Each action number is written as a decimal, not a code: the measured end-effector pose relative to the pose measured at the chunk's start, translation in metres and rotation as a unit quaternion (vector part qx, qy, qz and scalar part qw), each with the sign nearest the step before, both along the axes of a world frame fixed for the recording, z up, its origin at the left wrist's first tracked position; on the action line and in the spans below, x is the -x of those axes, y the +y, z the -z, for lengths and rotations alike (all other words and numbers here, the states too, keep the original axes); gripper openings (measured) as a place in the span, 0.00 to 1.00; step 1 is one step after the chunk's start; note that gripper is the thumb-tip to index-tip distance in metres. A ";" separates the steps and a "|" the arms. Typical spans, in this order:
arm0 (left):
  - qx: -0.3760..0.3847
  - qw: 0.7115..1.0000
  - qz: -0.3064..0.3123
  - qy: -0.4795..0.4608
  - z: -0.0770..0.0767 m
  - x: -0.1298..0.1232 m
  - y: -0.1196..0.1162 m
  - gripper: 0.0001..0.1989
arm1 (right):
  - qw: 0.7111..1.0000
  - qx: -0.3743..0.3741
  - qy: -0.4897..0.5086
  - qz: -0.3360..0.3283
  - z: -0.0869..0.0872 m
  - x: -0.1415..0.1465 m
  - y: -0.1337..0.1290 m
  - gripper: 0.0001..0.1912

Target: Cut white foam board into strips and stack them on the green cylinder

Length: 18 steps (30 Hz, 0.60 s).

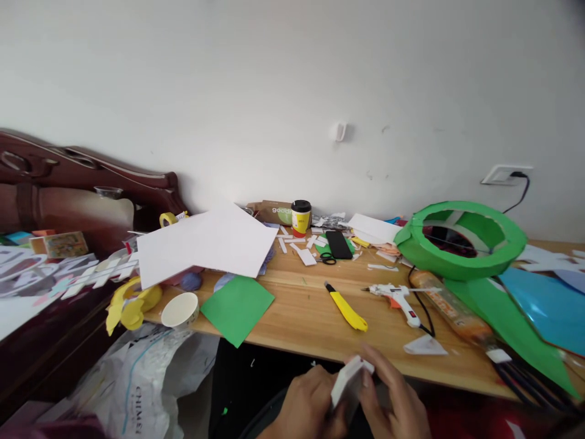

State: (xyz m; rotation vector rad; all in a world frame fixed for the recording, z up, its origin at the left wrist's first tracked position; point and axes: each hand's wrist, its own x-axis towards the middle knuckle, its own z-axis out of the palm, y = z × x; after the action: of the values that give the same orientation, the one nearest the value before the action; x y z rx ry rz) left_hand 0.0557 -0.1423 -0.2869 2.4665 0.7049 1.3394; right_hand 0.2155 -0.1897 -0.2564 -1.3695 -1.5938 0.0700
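Observation:
At the bottom of the head view, below the table's front edge, my left hand [311,399] grips a small white folded piece [350,379] from its left side. My right hand [393,396] holds the same piece from the right, with a finger at its upper end. A yellow utility knife [346,306] lies on the wooden table [292,323] just beyond my hands. To the right of the knife is a white glue gun [397,300] with a black cord. A small white paper scrap [425,346] is near the front edge.
A green ring-shaped form [461,265] stands at the right beside a bottle [452,311]. Further back are a cup [300,218], a phone [339,244] and scissors [326,258]. Large white sheets [208,247], green paper [237,310] and a white bowl [180,310] are at the left.

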 end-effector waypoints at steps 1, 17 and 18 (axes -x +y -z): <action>0.002 1.000 -0.003 -0.002 -0.001 0.001 0.000 0.08 | 1.000 -0.006 -0.007 -0.011 -0.005 -0.001 0.002 0.17; 0.241 0.970 0.012 -0.030 0.006 0.005 0.000 0.10 | 0.996 0.088 0.011 -0.034 -0.002 0.017 0.011 0.09; 0.236 0.971 0.003 -0.026 0.006 0.005 0.000 0.10 | 0.996 0.077 0.000 -0.037 0.001 0.017 0.011 0.09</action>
State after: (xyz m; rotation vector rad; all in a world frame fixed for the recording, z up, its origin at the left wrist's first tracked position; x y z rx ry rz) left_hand 0.0509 -0.1425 -0.2928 2.0469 0.8847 1.0751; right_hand 0.1982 -0.1790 -0.2572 -1.4259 -1.6674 0.2424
